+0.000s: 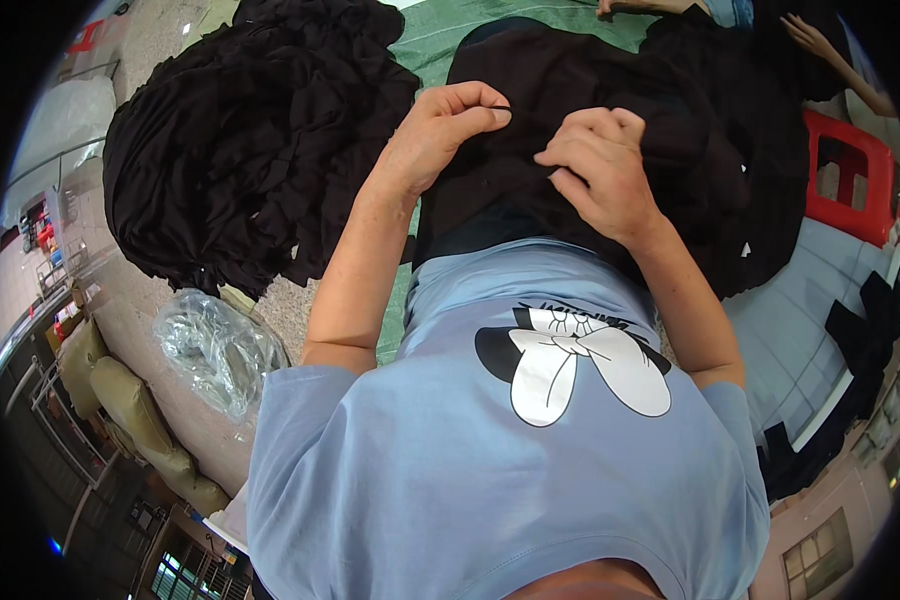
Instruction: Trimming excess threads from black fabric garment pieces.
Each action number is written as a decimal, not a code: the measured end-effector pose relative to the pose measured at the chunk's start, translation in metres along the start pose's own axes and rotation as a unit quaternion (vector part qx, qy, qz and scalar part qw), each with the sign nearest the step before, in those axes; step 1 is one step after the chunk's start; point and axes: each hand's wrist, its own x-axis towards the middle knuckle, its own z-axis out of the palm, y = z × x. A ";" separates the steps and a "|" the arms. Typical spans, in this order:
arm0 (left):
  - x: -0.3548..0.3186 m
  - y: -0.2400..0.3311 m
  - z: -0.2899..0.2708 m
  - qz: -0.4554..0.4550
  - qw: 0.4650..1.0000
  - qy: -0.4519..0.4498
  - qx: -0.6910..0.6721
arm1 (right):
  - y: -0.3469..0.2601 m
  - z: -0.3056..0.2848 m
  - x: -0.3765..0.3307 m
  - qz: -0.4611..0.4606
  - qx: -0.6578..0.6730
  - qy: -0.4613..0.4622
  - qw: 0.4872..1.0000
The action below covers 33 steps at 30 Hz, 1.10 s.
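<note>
Dark cloth point(540, 190) lies across my lap and spreads away in front of me. Over it, my left hand point(440, 130) is closed, thumb and forefinger pinching a thin dark edge of black cloth. To its right, and apart from it, my right hand point(600, 165) is held up with bent fingers and the thumb close to the forefinger. Anything between those right fingertips is too small or dark to make out against the black fabric.
A big heap of black cloth point(260, 130) lies to the left, with a clear plastic bag point(215, 350) nearer me. Green sheeting point(425, 40) covers the floor ahead. A red plastic stool point(848, 175) stands at the right. Another person's hand point(808, 35) and arm show at the far right.
</note>
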 end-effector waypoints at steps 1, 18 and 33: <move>-0.002 0.003 0.002 -0.006 1.000 -0.012 -0.002 | -0.004 -0.001 0.003 -0.002 -0.015 0.065 0.998; -0.023 0.018 0.017 0.083 0.977 -0.084 0.176 | -0.020 0.013 0.010 -0.017 -0.081 0.182 0.980; -0.020 0.013 0.023 0.097 0.969 -0.062 0.219 | -0.026 0.018 0.003 0.224 0.114 0.088 0.964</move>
